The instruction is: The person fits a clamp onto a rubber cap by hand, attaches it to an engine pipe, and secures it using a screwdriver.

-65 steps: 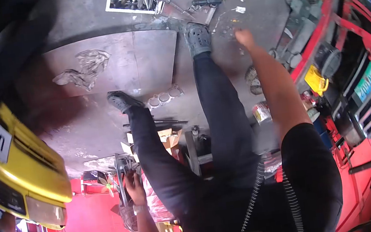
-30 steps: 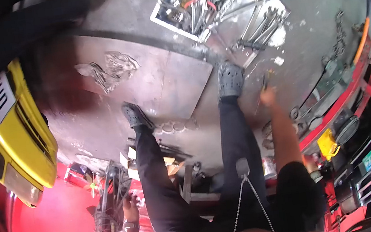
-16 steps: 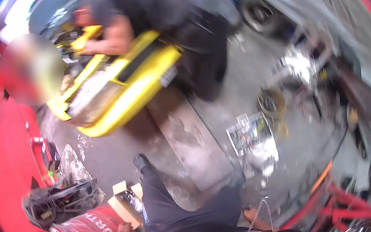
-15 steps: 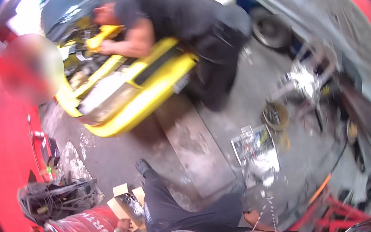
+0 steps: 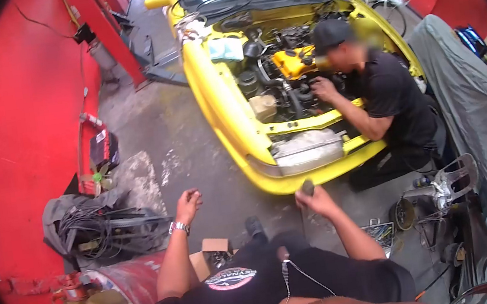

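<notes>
My left hand (image 5: pixel 188 205), with a metal watch at its wrist, is raised above the floor left of the yellow car (image 5: pixel 234 153). Its fingers are loosely bent and apart, and I see nothing held in them. Close to the car's front bumper, my right hand (image 5: pixel 321 202) is closed around a small dark object with a rounded end (image 5: pixel 307 188); its kind is not clear. Ahead, the engine bay lies uncovered, with a yellow engine cover (image 5: pixel 293 62) in it. A co-worker (image 5: pixel 384 86) in a dark cap leans over the bay and reaches in.
Beside my left leg are a cardboard box (image 5: pixel 215 245) of parts and a red drum (image 5: pixel 144 279) with fittings on top. Cables (image 5: pixel 94 222) lie by the red wall. To the right are a tool tray (image 5: pixel 381 232), a round container (image 5: pixel 402 213) and a grey cover (image 5: pixel 458 71).
My view has swung left and lifted toward the car. My left hand has come up from beside the box. My right hand now shows in front of me, holding the dark object.
</notes>
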A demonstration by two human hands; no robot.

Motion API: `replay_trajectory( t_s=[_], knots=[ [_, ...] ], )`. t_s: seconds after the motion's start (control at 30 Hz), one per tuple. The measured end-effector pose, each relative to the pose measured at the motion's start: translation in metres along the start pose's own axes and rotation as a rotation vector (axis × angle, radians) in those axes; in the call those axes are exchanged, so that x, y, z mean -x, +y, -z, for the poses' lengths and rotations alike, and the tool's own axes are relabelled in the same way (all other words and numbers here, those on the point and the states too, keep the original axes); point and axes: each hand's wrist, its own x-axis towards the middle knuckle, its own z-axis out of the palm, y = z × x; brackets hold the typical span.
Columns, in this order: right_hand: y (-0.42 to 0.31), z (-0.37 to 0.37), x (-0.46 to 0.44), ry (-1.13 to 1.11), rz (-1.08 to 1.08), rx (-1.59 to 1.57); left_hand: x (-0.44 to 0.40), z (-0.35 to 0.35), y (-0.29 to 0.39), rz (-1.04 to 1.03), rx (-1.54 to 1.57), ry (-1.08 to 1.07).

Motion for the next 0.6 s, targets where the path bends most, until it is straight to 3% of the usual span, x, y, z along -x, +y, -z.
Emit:
replay_trajectory(
  t_s=[0.17,0.23,0.37,0.43,0.53,0.6],
  knots=[
    [-0.129,-0.033,-0.086,0.173,0.466,-0.265,-0.01,0.077,0.053,0.105,-0.059,0.015],
    [-0.165,-0.038,-0.111,0.218,0.424,-0.47,-0.023,0.1,0.065,0.123,0.007,-0.014],
    [-0.207,-0.044,-0.195,0.341,0.455,-0.51,-0.075,0.158,0.115,0.058,-0.021,-0.038],
    [-0.221,-0.037,-0.236,0.286,0.417,-0.587,-0.119,0.187,0.149,-0.007,-0.045,-0.006],
    [-0.225,-0.013,-0.308,0.178,0.547,-0.66,-0.198,0.216,0.212,-0.049,-0.111,0.063],
    [-0.234,0.001,-0.353,0.229,0.615,-0.699,-0.263,0.227,0.245,-0.026,-0.132,0.047]
  ],
)
